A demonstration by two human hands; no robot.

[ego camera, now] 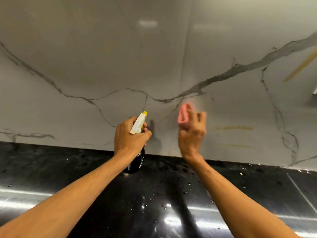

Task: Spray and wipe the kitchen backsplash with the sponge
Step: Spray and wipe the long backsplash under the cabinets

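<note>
The left hand [130, 134] curls round a dark spray bottle with yellow-tipped white trigger [139, 124], aimed at the grey-veined marble backsplash [103, 66]. The right hand [192, 133] pinches a pink sponge [183, 114] near it; wiping seems in hand, brownish streaks [235, 128] rightward likely next

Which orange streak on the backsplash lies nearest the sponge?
The bold horizontal streak, level with the right hand holding the sponge; a fainter streak lies lower, and the diagonal streak sits far up right.
</note>
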